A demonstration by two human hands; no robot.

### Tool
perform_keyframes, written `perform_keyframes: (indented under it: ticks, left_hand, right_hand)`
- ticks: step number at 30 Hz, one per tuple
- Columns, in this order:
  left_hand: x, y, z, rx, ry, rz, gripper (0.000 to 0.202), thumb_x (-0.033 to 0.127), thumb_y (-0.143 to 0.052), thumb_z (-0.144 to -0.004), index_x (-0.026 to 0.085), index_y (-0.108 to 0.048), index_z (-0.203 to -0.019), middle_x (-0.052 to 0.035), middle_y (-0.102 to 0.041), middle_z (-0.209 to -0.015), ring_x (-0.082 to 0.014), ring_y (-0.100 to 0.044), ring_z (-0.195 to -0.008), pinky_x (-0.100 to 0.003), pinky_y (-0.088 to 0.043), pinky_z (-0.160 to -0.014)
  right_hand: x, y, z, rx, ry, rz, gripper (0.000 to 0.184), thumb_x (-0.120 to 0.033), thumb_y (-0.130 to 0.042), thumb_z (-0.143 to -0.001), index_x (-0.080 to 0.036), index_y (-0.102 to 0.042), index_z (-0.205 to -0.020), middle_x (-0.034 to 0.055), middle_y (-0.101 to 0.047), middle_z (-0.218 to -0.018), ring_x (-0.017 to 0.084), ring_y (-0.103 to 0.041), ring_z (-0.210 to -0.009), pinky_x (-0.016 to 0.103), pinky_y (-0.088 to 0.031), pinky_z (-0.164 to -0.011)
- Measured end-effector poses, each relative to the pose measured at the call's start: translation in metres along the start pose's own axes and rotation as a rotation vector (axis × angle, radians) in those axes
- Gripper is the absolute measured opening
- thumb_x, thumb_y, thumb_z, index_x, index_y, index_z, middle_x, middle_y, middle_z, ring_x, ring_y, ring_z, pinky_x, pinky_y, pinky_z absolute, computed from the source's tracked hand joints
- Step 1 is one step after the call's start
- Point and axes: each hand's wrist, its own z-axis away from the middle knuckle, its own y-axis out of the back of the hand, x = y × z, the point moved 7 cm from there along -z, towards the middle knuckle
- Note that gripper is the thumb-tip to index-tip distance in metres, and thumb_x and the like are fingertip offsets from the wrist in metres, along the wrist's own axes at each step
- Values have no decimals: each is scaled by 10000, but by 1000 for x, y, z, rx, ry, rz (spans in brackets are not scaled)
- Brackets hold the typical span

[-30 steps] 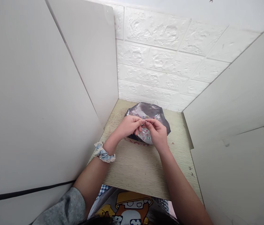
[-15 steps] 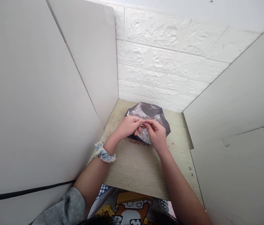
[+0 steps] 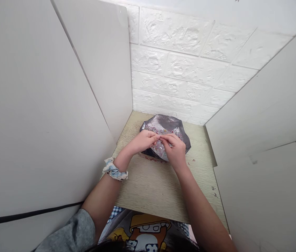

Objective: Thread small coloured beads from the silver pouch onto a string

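Observation:
A silvery grey bag (image 3: 167,123) lies open at the back of the small wooden table (image 3: 153,185), with a heap of tiny coloured beads (image 3: 161,131) inside it. My left hand (image 3: 141,141) and my right hand (image 3: 175,148) meet just over the beads. Both are pinched, thumb and fingertips touching each other at the middle. What sits between the fingertips is too small to make out. A blue lace-edged scrunchie (image 3: 113,169) rings my left wrist.
White boards (image 3: 43,115) wall in the table on the left and right (image 3: 263,115), and a white brick-pattern wall (image 3: 190,66) closes the back. A few loose beads (image 3: 213,190) lie near the table's right edge. A black cable (image 3: 27,214) runs along the left board.
Both hands have shifted slightly away from me, further over the beads, and stay pinched together. The bag has not moved.

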Motion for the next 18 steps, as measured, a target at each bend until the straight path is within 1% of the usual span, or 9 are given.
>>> perform_keyframes:
  ticks: [5, 7, 9, 11, 14, 18]
  left_hand:
    - [2, 0, 2, -33, -7, -6, 311, 392, -430, -727, 122, -493, -586, 48, -336, -430, -44, -300, -396, -173, -241, -388]
    - [3, -1, 1, -38, -5, 21, 285, 359, -431, -732, 118, -499, -596, 47, -359, -441, -38, -301, -396, -169, -240, -387]
    - [3, -3, 1, -43, 1, 79, 221, 314, -436, -734, 118, -506, -661, 40, -419, -491, -31, -313, -399, -164, -247, -385]
    - [3, -3, 0, -41, 0, 138, 178, 291, -449, -733, 127, -499, -781, 35, -469, -548, -30, -338, -411, -161, -260, -392]
    - [3, -2, -1, -25, -9, 166, 259, 309, -472, -732, 146, -452, -932, 39, -480, -560, -39, -364, -431, -161, -271, -406]
    - [4, -1, 0, -29, -43, 166, 349, 326, -461, -746, 160, -400, -1047, 48, -467, -557, -39, -357, -439, -166, -270, -425]
  right_hand:
    - [0, -1, 1, 4, 14, 25, 184, -261, -462, -775, -259, -640, -820, 26, -601, -821, 145, -550, -771, 292, -435, -723]
    - [1, 0, 1, 13, 13, 18, 186, -262, -461, -775, -264, -640, -828, 26, -597, -828, 145, -548, -780, 292, -435, -728]
    - [1, 1, 1, 26, 9, 4, 185, -263, -463, -774, -267, -639, -832, 25, -592, -831, 146, -546, -789, 293, -433, -736]
    - [1, 0, 1, 24, 10, -2, 180, -262, -468, -771, -267, -640, -823, 26, -589, -834, 148, -546, -791, 292, -432, -737]
    - [0, -1, 1, 3, 15, -2, 173, -252, -471, -769, -254, -640, -808, 32, -589, -846, 149, -546, -792, 290, -427, -731]
    - [1, -2, 0, -15, -19, -42, 158, -250, -476, -764, -242, -628, -804, 29, -589, -836, 146, -541, -790, 284, -426, -708]
